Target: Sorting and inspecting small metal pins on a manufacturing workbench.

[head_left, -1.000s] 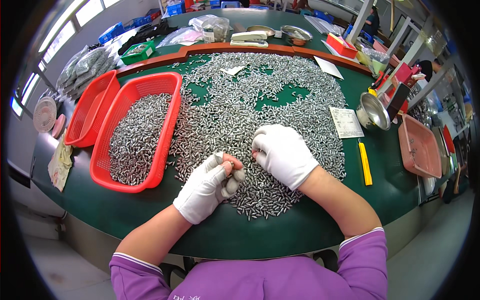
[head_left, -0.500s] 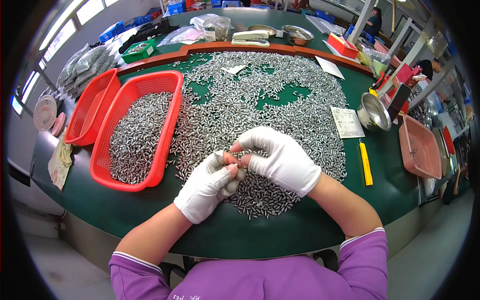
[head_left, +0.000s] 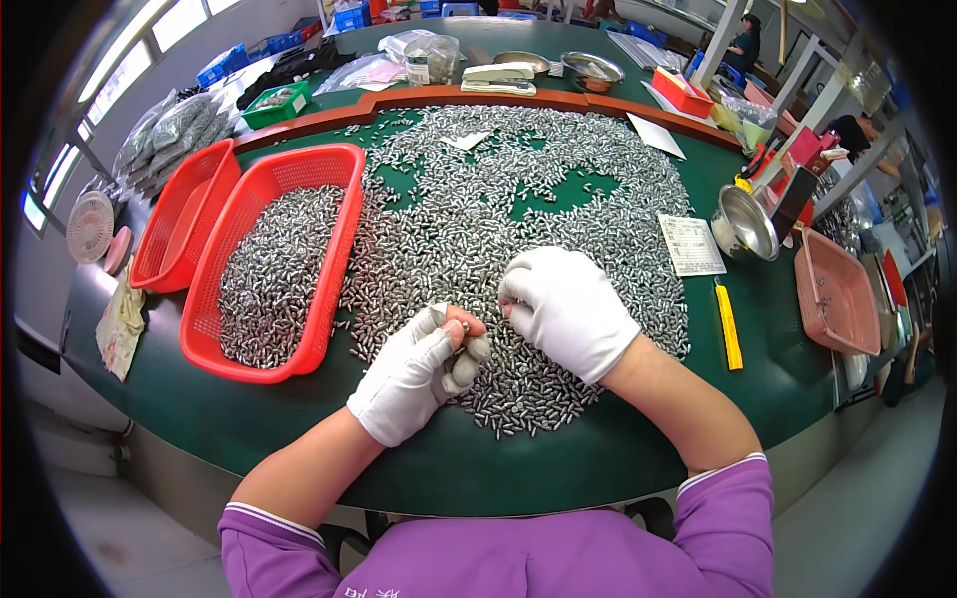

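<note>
Left hand [head_left: 417, 374], in a white glove with bare fingertips, is curled at the near edge of the spread of small metal pieces [head_left: 518, 214]. Its thumb and forefinger are pinched together on one small metal piece [head_left: 458, 334]; the remaining fingers are folded toward the palm. Whether more pieces lie inside the palm cannot be told.

Right hand [head_left: 568, 309], also in a white glove, lies palm down on the spread, just right of the left hand. Its fingers are bent downward with the tips among the pieces; whether they grip anything cannot be told.

The spread covers most of the green table [head_left: 299, 439], from the near centre to the far wooden rail.

Left of the spread stands a red basket [head_left: 339, 259] partly filled with the same pieces; a second red basket [head_left: 184, 224] stands left of it, touching it.

Right of the spread: a printed paper slip [head_left: 692, 244], a yellow knife [head_left: 728, 326], a steel bowl [head_left: 744, 222] and a pink tray [head_left: 835, 295]
</note>
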Motion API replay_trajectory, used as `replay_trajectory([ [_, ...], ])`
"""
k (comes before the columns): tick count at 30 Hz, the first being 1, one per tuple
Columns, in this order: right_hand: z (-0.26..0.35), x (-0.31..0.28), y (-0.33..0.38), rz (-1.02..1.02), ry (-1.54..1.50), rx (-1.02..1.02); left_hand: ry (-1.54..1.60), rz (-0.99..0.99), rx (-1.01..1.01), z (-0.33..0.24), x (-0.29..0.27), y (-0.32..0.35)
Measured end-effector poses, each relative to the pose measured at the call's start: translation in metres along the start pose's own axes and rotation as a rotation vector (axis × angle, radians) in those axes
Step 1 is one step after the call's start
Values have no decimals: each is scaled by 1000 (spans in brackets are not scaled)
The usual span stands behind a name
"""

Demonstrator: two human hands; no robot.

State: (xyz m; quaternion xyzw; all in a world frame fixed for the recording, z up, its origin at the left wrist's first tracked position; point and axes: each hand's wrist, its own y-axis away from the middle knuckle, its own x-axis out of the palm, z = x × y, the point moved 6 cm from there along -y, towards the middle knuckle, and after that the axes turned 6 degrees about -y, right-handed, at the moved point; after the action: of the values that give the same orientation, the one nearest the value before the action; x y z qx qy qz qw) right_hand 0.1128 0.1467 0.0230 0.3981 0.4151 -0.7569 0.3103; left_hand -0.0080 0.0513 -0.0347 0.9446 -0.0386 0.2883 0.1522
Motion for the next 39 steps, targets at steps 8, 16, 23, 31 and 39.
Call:
replay_trajectory([
  [8, 27, -19, -2, -120, -557, -100, 53, 91, 54, 2, 4, -3],
  [16, 11, -11, -2, 31, -635, 126, -46, -3, 50, -2, 3, 0],
  [23, -13, 10, 6, 146, 29, 127, -16, -12, 58, -3, 2, 0],
  [31, -9, 11, 6, 136, 66, 70, -33, 6, 64, -2, 0, 0],
  [39, -7, 13, 5, 116, 19, 53, -56, 8, 66, -4, 4, 0],
])
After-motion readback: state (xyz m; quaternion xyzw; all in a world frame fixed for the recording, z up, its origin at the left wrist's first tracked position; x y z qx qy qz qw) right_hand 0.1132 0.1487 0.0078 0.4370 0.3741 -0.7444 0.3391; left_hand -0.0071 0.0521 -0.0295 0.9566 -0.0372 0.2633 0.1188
